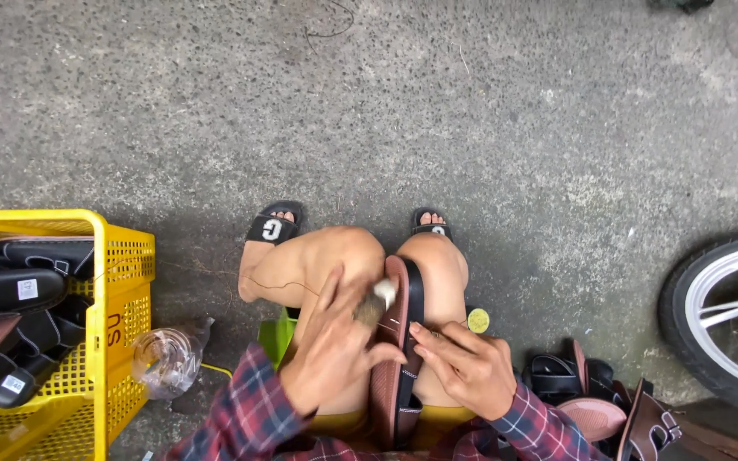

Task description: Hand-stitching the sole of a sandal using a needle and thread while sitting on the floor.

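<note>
Brown sandal (396, 358) on edge between knees, left hand (332, 350) brushing, right hand (465, 367) steadying

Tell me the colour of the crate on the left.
Yellow crate, clearest in the head view.

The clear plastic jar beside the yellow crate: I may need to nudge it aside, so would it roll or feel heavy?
The clear plastic jar lies on its side, so it would probably roll. It looks empty and thin-walled, so likely light.

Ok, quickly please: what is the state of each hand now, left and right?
Left hand: closed on a small white-tipped brush, held against the brown leather sandal.
Right hand: fingers steady the same sandal's edge; a full grip cannot be told.
</note>
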